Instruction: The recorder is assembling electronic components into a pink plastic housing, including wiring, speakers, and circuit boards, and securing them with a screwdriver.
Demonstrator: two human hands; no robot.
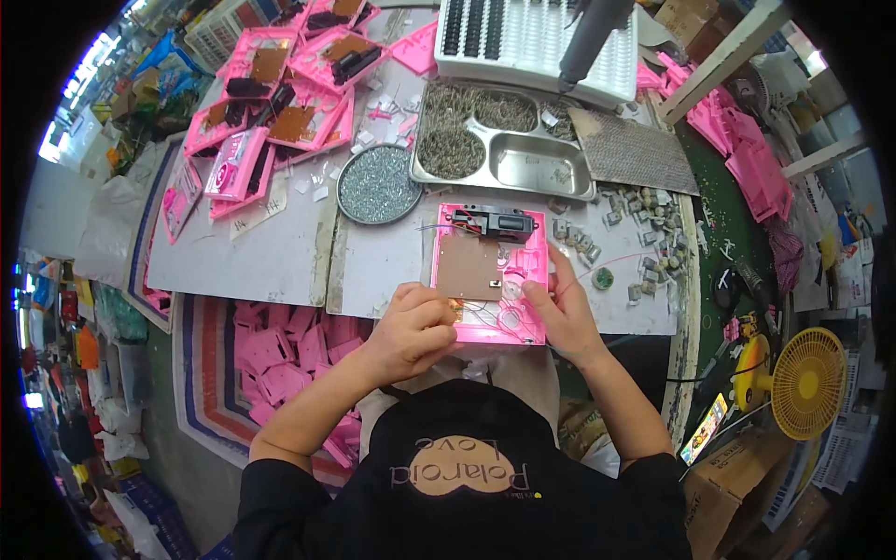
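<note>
A pink plastic casing [476,332] lies in front of me at the table's near edge, its inside facing up. It holds a brown circuit board [467,268], a black module [495,224] with thin wires along the top, and loose thin wires near the bottom. My right hand [567,313] grips the casing's right side, the thumb over its inner face. At the lower left corner my left hand [417,327] is closed, fingertips pinched together beside the wires. What those fingertips hold, if anything, is hidden.
Behind the casing are a metal compartment tray [434,184] of small metal parts and a round dish [378,220] of tiny silvery pieces. A grey power screwdriver [590,47] hangs above. Pink assemblies [308,126] pile up left; small square parts [653,224] lie right, near a yellow fan [808,383].
</note>
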